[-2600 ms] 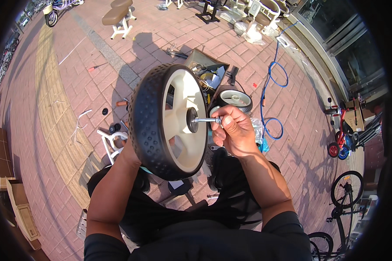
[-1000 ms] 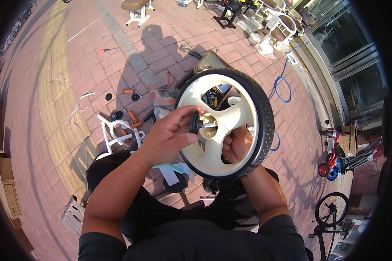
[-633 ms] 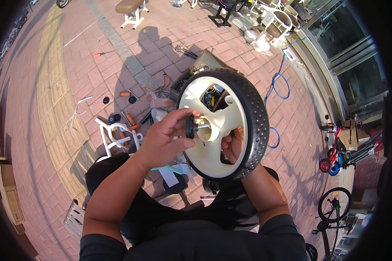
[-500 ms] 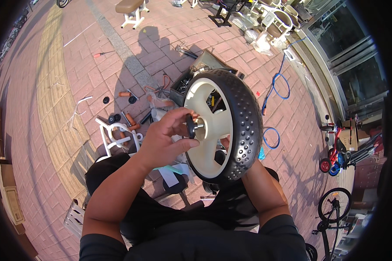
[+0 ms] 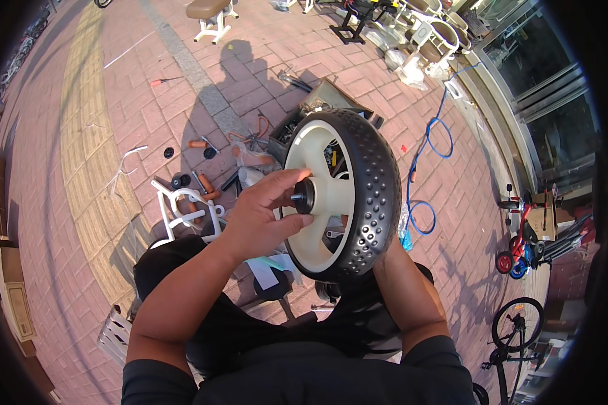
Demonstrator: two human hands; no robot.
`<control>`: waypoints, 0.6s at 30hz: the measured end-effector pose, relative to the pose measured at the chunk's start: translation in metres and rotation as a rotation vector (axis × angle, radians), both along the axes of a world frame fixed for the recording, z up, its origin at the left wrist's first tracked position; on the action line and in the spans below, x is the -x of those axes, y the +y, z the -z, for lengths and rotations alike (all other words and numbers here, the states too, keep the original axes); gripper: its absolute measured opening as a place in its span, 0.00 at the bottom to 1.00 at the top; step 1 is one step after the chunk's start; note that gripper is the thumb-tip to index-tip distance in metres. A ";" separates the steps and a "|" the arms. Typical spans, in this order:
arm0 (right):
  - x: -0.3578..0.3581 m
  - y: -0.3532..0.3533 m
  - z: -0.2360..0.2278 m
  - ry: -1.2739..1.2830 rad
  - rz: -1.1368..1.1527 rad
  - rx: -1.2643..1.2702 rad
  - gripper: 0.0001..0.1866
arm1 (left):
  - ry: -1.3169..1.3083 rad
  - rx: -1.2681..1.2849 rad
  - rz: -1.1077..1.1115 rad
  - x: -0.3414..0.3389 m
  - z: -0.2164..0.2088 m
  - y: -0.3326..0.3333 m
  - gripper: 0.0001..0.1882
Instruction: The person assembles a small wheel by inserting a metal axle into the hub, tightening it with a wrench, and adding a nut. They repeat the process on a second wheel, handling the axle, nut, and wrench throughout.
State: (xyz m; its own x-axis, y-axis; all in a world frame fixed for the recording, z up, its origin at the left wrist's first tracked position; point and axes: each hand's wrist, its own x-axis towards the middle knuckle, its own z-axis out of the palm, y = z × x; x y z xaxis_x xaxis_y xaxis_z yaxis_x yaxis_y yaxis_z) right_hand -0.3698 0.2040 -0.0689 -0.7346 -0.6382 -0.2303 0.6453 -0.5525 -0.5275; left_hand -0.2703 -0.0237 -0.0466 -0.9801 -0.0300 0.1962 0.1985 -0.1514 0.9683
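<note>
Held upright in front of me is a wheel with a knobbly black tyre and a cream spoked rim. A black round cap sits against its hub, with a short metal bolt end sticking out. My left hand has its thumb and fingers around the cap's edge, closed on it. From behind, my right hand supports the wheel; most of its fingers are hidden, and only a bit shows between the spokes.
Behind the wheel stands an open metal toolbox. A white tubular frame and orange-handled tools lie at left. A blue hose curls at right, near a small red bike. A stool stands far off.
The black cap has gone from standing off the hub on its bolt to lying against it. My left hand moved in with it, and the wheel has shifted slightly left.
</note>
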 end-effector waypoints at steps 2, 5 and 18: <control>-0.001 -0.001 -0.003 -0.068 0.059 -0.068 0.27 | -0.011 -0.021 -0.014 -0.001 -0.002 0.003 0.37; 0.000 -0.001 -0.006 0.128 0.018 -0.167 0.22 | 0.010 0.093 -0.055 -0.002 -0.005 0.003 0.37; -0.008 -0.015 -0.037 0.355 0.061 -0.386 0.14 | -0.245 -0.085 -0.084 -0.005 -0.013 0.002 0.31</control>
State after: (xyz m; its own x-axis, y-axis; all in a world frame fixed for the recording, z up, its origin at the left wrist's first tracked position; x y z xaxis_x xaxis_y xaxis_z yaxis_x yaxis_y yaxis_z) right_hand -0.3613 0.1895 -0.0323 -0.8431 -0.5100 -0.1705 0.3629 -0.3057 -0.8803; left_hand -0.2654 -0.0214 -0.0336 -0.9914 -0.1196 -0.0530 -0.0247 -0.2267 0.9737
